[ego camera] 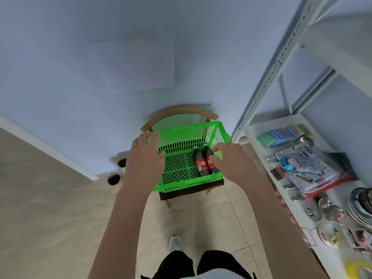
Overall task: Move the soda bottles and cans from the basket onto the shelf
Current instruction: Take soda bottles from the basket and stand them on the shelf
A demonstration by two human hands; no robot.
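A green plastic basket [181,137] stands on a wooden chair [181,111]. Two dark soda bottles with red labels [201,164] lie side by side on the basket floor at its right side, caps pointing away from me. My left hand [145,156] hovers over the basket's left rim with fingers straight and holds nothing. My right hand [229,158] reaches in from the right, its fingers beside the right bottle [211,161]; touch is unclear. The white metal shelf [261,125] stands to the right.
The shelf board carries sponges [281,133], packaged goods [310,168], metal lids [322,208] and plates [360,206]. Two paper rolls [114,178] lie on the floor left of the chair. A wall stands behind; my foot [176,243] is on the tiled floor.
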